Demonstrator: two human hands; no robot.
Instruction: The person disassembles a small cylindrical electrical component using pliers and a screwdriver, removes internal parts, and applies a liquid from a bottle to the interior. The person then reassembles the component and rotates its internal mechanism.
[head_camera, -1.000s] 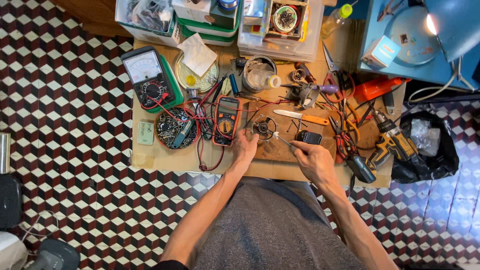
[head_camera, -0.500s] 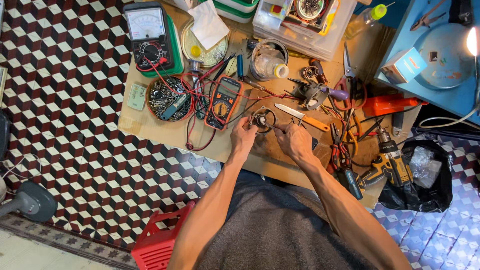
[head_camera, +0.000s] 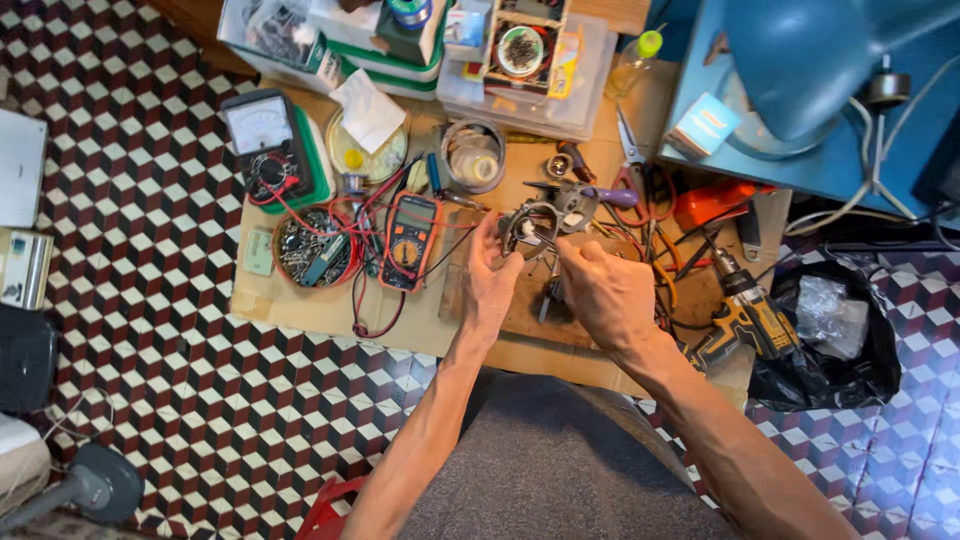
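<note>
Small ring-shaped metal part (head_camera: 530, 228) held up just above the middle of the bench (head_camera: 330, 310), between both hands and slightly to the far side of them. Roughly round, so no clear long axis; open centre facing up toward the camera, thin wires trailing off to the right. Equally close to each hand, being gripped from both sides.

Left hand (head_camera: 492, 280) on the near-left of the ring, fingers curled up around its left rim, thumb pressed against the edge: closed on the part, not spread. Right hand (head_camera: 605, 292) on the near-right, fingers drawn together toward the ring's right side, fingertips at or on the rim; exact contact hidden behind the knuckles, so hard to tell whether pinching the ring itself or a wire at its edge.

Around the hands: orange-and-black digital multimeter (head_camera: 411, 240) just left of the left hand, red and black leads looping across the bench. Round tray of small metal bits (head_camera: 315, 247) further left, and a green-cased analogue meter (head_camera: 268, 145) at the far left. Clear round tub (head_camera: 473, 155) beyond the ring on the far side. Purple-handled tool (head_camera: 610, 197) just right of the ring, scissors (head_camera: 630, 150) beyond that. Yellow-and-black cordless drill (head_camera: 745, 315) lying on the right near edge, beside a black rubbish bag (head_camera: 835, 340) on the tiled floor (head_camera: 130, 330).
</note>
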